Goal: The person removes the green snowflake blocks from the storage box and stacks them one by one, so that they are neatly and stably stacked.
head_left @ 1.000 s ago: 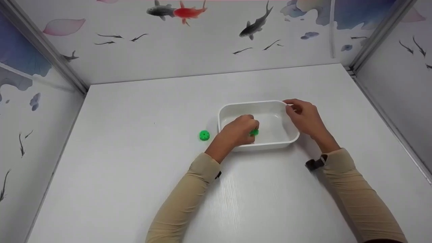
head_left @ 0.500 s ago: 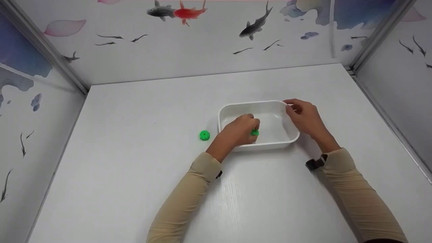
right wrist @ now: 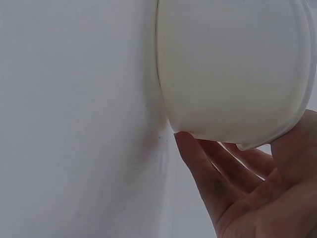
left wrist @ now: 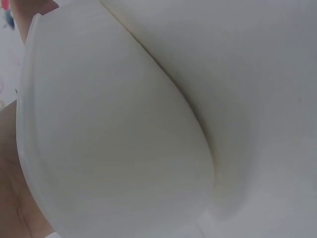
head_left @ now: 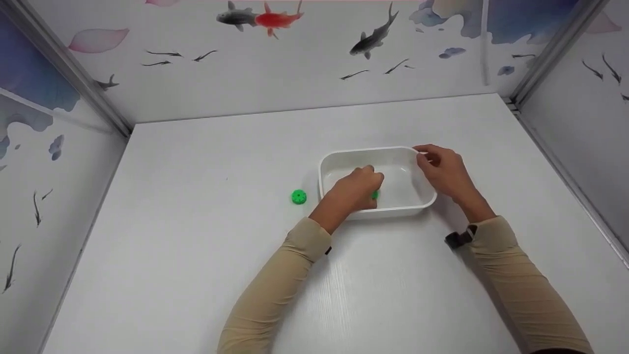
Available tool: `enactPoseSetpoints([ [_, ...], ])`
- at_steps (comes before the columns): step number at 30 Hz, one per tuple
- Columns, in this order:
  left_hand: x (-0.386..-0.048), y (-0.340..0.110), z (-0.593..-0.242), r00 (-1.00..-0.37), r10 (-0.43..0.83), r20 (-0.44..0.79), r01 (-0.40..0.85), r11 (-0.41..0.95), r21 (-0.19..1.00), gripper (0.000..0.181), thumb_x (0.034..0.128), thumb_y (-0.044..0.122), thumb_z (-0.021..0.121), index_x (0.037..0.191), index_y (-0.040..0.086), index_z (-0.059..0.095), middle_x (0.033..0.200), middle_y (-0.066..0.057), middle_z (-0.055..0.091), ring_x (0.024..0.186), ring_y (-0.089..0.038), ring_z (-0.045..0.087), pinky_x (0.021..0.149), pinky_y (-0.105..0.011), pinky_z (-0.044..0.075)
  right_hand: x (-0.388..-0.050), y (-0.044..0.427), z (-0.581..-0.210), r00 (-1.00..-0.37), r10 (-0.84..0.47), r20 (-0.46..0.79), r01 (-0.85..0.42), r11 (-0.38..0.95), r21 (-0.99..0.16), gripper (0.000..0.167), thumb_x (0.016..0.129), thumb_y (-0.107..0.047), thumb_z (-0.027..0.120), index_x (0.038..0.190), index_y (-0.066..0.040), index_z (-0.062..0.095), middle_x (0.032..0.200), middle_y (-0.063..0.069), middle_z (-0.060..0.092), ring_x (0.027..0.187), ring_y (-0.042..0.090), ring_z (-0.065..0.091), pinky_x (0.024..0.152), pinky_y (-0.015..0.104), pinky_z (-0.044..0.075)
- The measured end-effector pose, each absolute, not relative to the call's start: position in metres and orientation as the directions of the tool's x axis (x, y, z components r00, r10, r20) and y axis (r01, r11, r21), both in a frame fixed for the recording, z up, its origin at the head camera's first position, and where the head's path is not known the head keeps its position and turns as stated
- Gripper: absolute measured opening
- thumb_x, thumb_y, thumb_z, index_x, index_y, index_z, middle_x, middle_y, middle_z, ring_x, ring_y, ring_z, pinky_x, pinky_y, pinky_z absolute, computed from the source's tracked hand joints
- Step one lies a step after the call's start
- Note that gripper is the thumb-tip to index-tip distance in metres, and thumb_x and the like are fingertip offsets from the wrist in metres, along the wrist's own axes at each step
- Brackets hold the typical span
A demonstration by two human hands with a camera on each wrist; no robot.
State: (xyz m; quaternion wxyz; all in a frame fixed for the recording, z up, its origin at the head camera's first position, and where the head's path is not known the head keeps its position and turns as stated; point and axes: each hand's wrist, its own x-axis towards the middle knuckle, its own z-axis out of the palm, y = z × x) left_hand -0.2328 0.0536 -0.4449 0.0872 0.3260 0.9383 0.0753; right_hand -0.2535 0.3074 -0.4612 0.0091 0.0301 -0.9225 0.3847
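Note:
A white rectangular tray with rounded corners stands on the table. My left hand reaches over its near left side, fingers curled round a small green piece that is mostly hidden by the hand. The tray's far right corner is held by my right hand, thumb on the rim side. In the right wrist view, the fingers of that right hand touch the tray's outer wall. Left of the tray lies a green toothed disc. The left wrist view shows mainly the tray's wall.
The white table is enclosed by upright panels; the back panel is printed with fish. A black wrist strap piece sticks out beside the right sleeve cuff.
Inside the tray my left hand has shifted slightly right, and the green piece in it with the hand. Less of that piece shows now. My right hand has stayed on the tray corner.

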Motion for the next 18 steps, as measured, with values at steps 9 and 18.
enactPoseSetpoints([
  [9,-0.2347,0.0501,-0.4475,-0.745,0.664,-0.061,0.642,0.739,0.204,0.019,0.0991,0.015,0.077,0.117,0.009,0.073,0.117,-0.009,0.068,0.102,-0.02,0.064,0.087,-0.03,0.06,-0.2535,0.3061,-0.4599,-0.998,-0.051,0.03,-0.057,0.699,-0.713,0.045,0.112,-0.036,0.054,0.151,-0.015,0.064,0.137,0.02,0.071,0.117,0.034,0.07,0.094,0.04,0.057],
  [18,-0.2357,0.0494,-0.4477,-0.747,0.66,-0.076,0.629,0.74,0.239,0.025,0.1039,0.019,0.072,0.128,0.011,0.073,0.122,-0.008,0.069,0.108,-0.02,0.065,0.095,-0.031,0.06,-0.2528,0.3064,-0.4603,-0.999,-0.047,0.028,-0.053,0.697,-0.715,0.045,0.112,-0.035,0.053,0.15,-0.014,0.064,0.136,0.02,0.072,0.116,0.033,0.069,0.093,0.036,0.056],
])
